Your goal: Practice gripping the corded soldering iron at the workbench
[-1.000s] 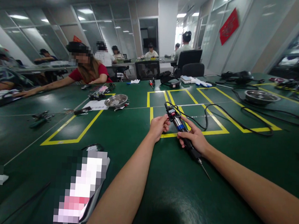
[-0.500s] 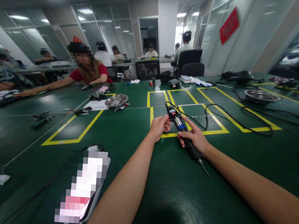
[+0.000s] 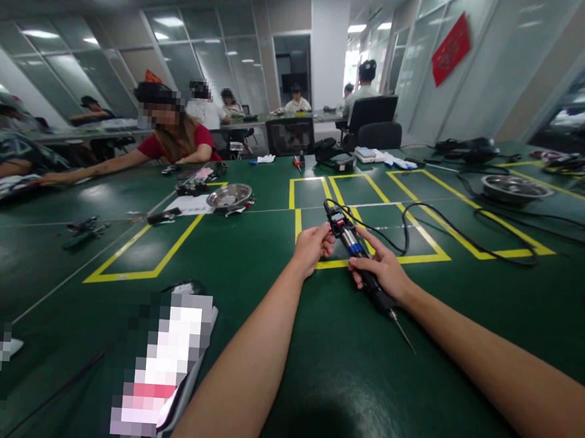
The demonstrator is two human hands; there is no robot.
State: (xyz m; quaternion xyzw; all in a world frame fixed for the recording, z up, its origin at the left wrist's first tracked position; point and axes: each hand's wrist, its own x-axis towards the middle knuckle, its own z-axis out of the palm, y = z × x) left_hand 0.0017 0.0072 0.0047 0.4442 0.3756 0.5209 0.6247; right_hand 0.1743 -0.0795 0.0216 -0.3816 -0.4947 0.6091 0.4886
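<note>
An electric screwdriver [image 3: 355, 246], black with a silver and blue band, lies slantwise in front of me, its thin bit pointing down toward me on the right. My right hand [image 3: 383, 271] is wrapped round its body, index finger stretched along the side. At the far end, my left hand [image 3: 312, 248] is closed with its fingertips pinching the tool beside the cord; the exact contact is partly hidden. A black cord [image 3: 405, 235] loops from that end across the table to the right.
Yellow tape outlines [image 3: 400, 258] mark the green table. Metal bowls stand at the left [image 3: 230, 197] and right [image 3: 518, 189]. A phone-like device [image 3: 197, 362] with a blurred screen lies near my left forearm. Across the table, a person in a red shirt [image 3: 202, 139] reaches sideways.
Both hands keep the same hold on the screwdriver. The whole view has shifted very slightly; nothing else has clearly moved.
</note>
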